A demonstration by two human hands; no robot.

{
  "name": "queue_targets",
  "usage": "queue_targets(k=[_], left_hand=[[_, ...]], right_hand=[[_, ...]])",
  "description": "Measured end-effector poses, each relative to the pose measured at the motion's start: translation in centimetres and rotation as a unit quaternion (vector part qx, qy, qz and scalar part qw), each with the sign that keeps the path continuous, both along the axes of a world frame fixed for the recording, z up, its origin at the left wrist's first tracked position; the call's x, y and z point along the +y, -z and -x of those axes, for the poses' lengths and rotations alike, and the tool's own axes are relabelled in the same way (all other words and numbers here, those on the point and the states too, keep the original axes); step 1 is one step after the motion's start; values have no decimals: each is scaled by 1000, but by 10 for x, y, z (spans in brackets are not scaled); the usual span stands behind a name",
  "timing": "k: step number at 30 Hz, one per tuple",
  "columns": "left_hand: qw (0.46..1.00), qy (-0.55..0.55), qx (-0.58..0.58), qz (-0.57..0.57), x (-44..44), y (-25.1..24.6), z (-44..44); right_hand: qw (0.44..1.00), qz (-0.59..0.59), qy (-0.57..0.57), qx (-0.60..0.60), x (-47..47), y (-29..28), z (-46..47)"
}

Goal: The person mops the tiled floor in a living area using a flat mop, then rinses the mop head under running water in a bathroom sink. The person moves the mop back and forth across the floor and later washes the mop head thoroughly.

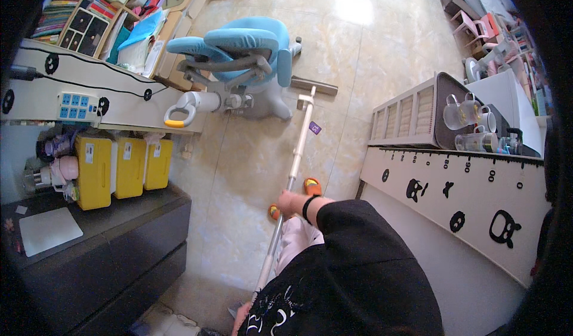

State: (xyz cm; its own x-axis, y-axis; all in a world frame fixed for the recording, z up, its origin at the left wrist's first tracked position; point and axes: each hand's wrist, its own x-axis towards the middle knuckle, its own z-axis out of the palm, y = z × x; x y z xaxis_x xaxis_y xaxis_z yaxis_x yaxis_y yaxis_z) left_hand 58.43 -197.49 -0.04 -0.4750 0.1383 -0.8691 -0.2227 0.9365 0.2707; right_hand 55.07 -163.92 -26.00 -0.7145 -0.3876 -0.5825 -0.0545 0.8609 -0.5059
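A flat mop with a long pale pole [302, 141] slants across the floor. Its narrow grey-brown head [329, 88] lies flat beside the base of a blue swivel chair [244, 45]. My right hand [290, 203], with a black band at the wrist, is closed around the pole's middle, above my orange slippers [312, 186]. Lower down, at the picture's bottom edge, my left hand [241, 316] is at the pole's upper end, partly hidden by my black shirt. A small purple tag [315, 127] with writing shows close beside the pole.
On the left stand a dark drawer cabinet [147, 237], yellow storage boxes [95, 172] and a desk edge with a power strip [78, 106]. At the right, a slatted rack [405, 116] and glass mugs [454, 114] sit near a white panel [441, 188]. A pink chair [474, 27] is farther off.
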Motion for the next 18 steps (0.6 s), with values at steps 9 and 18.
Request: queue_targets(k=[9, 18], left_hand=[[979, -138, -65, 133, -50, -103, -27], [998, 67, -9, -10, -3, -22, 4]], right_hand=[[952, 193, -189, -148, -130, -37, -55], [998, 49, 16, -25, -1, 15, -49]])
